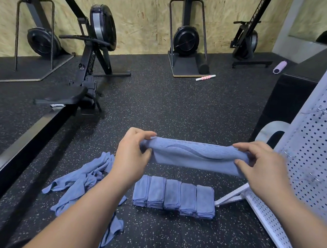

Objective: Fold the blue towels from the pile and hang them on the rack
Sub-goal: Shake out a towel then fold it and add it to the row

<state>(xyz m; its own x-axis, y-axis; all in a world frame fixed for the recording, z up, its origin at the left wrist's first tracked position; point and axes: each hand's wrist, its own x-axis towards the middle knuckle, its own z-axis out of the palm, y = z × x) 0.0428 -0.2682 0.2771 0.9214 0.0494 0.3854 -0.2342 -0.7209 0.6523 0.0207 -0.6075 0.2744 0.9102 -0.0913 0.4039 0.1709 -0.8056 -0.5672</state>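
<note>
on the gym floor (180,105) the pile (82,180) is kept beside folded towels (174,196), near the rack (314,147). above them a towel (195,156) is pinched taut at its ends by left hand (132,152) and right hand (263,168), likely to keep the fold straight.

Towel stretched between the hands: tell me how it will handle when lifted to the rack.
Probably floppy: the towel drapes below the left hand and right hand, and the pile beside it lies crumpled. Likely light, since fingertip pinches alone carry it. It should hold a fold, as the stacked towels do.
</note>
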